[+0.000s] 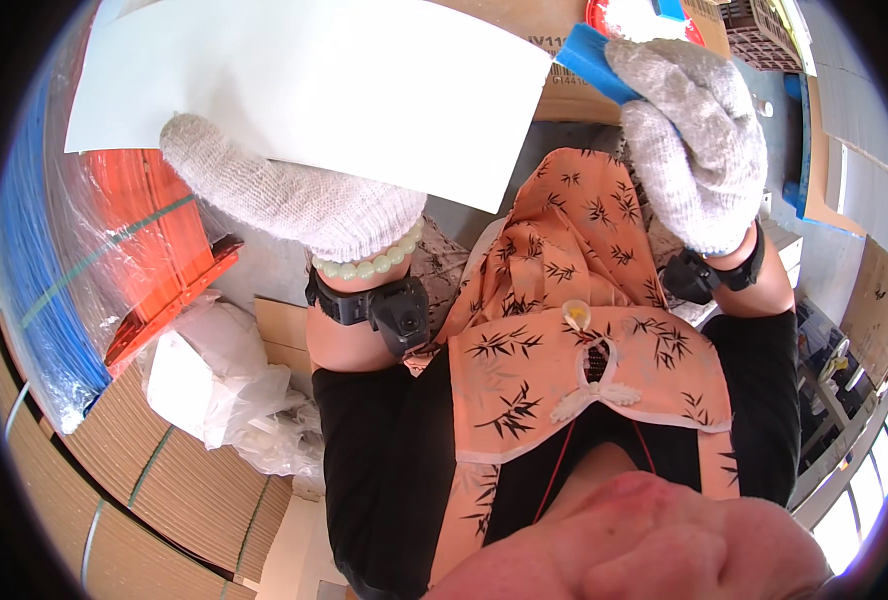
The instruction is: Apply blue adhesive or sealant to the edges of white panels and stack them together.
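Room is tight on the person's left: the left hand (284, 195) is raised under a large white sheet (304, 85) that blocks the way ahead, and just left of it stands a plastic-wrapped stack of orange and blue material (114, 250). Below that, crumpled plastic wrap (214, 380) and strapped cardboard stacks (124, 480) crowd the lower left. The right hand (689, 140), gripping a blue tool (594, 60), has a cardboard box (564, 95) close behind it. Between the two hands, over the person's orange patterned garment (574, 300), the gap stays open.
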`<move>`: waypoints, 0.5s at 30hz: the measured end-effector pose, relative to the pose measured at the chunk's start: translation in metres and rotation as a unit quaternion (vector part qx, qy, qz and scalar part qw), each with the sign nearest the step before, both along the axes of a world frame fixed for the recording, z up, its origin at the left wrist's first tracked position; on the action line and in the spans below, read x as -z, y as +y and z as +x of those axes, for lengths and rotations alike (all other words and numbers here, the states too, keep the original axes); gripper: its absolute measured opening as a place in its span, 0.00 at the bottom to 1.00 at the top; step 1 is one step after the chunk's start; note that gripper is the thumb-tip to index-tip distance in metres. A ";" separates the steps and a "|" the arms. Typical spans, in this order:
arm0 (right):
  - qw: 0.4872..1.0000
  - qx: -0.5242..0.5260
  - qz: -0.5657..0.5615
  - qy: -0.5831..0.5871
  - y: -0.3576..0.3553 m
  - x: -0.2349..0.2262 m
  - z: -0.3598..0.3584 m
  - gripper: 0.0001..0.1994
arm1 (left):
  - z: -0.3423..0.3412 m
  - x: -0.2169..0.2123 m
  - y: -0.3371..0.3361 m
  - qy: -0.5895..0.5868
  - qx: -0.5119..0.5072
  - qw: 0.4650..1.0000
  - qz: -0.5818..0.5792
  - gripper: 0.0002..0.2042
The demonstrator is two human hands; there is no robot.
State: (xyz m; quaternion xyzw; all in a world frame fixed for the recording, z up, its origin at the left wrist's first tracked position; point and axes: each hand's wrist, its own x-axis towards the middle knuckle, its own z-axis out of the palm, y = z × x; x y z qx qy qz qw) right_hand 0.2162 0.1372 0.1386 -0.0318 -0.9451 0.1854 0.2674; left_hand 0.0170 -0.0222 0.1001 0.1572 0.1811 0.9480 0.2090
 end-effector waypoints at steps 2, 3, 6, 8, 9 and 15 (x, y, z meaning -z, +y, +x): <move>1.000 -0.008 -0.002 0.004 -0.002 -0.001 -0.002 0.16 | -0.006 0.012 -0.001 0.043 0.213 0.962 0.167 0.51; 1.000 -0.007 -0.006 -0.006 -0.002 -0.002 -0.003 0.17 | -0.005 0.011 -0.001 0.042 0.213 0.962 0.167 0.51; 1.000 -0.010 -0.011 -0.003 0.000 0.001 -0.004 0.17 | 0.013 -0.011 0.009 0.011 0.134 0.989 0.059 0.41; 1.000 -0.007 -0.011 0.008 0.002 0.004 -0.003 0.17 | 0.035 -0.035 0.037 0.037 -0.154 0.958 -0.238 0.42; 1.000 -0.011 -0.007 0.011 0.002 0.004 -0.002 0.17 | 0.039 -0.038 0.040 0.035 -0.245 0.908 -0.339 0.43; 1.000 -0.013 -0.005 -0.011 -0.004 0.000 -0.003 0.16 | 0.038 -0.042 0.037 0.036 -0.224 0.917 -0.328 0.42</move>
